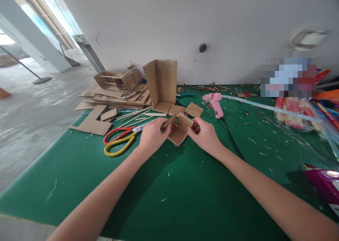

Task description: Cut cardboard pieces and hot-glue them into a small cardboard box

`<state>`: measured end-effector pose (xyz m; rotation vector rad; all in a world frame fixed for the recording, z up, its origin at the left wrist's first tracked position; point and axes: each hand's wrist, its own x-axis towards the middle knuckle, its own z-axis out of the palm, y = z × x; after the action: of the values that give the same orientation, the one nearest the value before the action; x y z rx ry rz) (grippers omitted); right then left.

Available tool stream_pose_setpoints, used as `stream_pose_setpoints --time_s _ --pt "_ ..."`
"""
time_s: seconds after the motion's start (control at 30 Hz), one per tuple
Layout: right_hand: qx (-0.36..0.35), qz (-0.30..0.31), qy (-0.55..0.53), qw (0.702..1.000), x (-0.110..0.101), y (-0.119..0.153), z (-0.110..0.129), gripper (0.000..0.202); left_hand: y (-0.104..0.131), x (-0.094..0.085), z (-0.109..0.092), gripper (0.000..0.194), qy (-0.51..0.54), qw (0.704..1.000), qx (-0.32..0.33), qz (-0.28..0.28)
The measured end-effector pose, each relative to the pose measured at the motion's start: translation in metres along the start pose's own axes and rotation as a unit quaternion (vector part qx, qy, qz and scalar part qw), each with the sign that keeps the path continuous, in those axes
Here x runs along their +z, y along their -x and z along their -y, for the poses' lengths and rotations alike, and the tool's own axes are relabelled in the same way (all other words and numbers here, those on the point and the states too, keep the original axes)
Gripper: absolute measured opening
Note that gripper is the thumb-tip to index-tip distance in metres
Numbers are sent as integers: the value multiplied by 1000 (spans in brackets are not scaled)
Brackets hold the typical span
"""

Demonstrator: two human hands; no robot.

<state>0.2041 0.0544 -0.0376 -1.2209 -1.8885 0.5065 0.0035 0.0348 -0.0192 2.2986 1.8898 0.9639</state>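
Upright panels [185,122] of a small cardboard piece [177,136] are pinched by the left grip [153,133] and right grip [203,131], its base lying between them, nearer the far edge of the surface [169,195]. Some fingertips are hidden; the scissors [138,129] are partly covered.

No lettering, brand, number or sign can be read. The glossy purple object with a white patch [323,186] at the right edge carries a pale mark, cut off and too unclear to make out. The red-and-white patterned pack in clear plastic [288,112] is too blurred to show any words, and the pixelated blue-and-red patch [290,75] above it is illegible.
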Motion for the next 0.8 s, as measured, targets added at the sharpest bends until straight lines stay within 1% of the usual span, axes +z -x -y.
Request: stream_pose_setpoints --time_s 0.3,0.43,0.63,0.8 --pt "-31 -5 37 999 4 -2 -2 5 0 -2 -3 18 -11 1000 2 7" --pt "-35 -5 54 998 5 -2 -2 4 -1 -3 -4 18 -12 1000 2 10" --pt "-36 -10 77 996 6 -4 -4 10 -1 -3 -4 18 -3 1000 -3 13" --pt "-41 -5 90 995 7 -4 -3 11 -2 -3 -5 17 9 1000 11 10"
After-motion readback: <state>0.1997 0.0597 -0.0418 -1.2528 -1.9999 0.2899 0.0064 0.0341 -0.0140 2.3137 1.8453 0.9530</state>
